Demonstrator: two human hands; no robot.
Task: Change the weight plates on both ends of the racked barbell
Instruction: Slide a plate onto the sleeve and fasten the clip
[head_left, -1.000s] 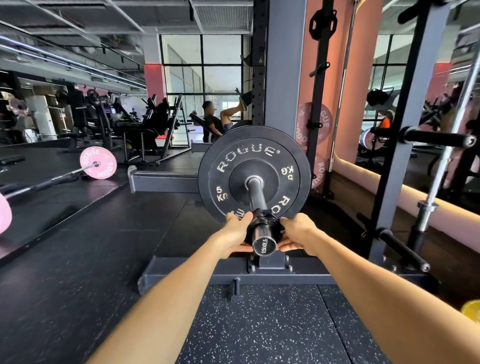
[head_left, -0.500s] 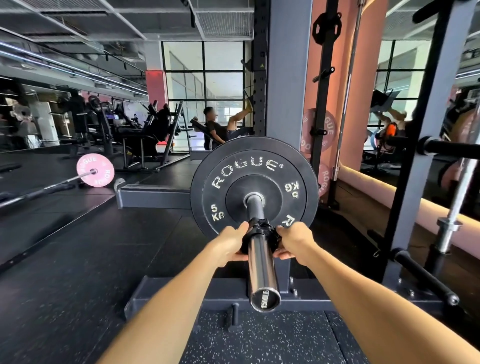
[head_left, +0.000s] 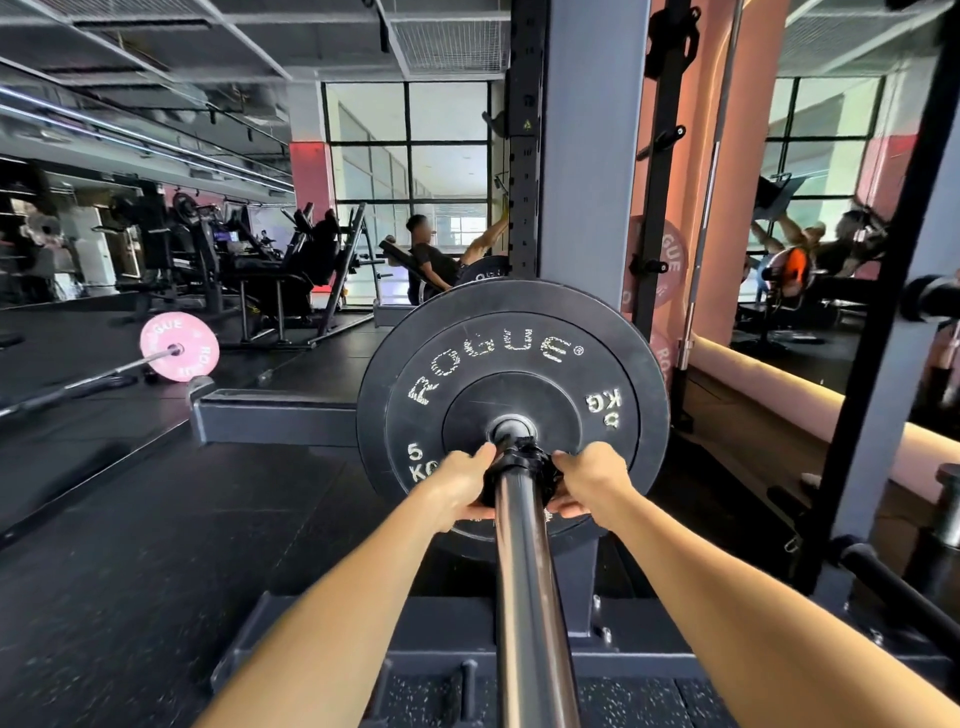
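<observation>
Looking straight down the barbell sleeve (head_left: 524, 571) here — it runs from the bottom of the view up to a black Rogue 5 kg plate (head_left: 511, 395) sitting on the bar's end, right in front of the grey rack upright (head_left: 587, 140). Both hands are on the black collar (head_left: 519, 470), which sits on the sleeve just beside the plate's hub; whether it actually touches the plate is hard to say. The left hand (head_left: 460, 486) wraps it from the left, the right hand (head_left: 592, 480) from the right, fingers curled around and squeezing it between them. Off to the left, a second bar with a pink plate (head_left: 179, 347) lies on the black rubber floor (head_left: 156, 545), well apart from this rack. Someone's on a machine by the windows in the background — blurry.
</observation>
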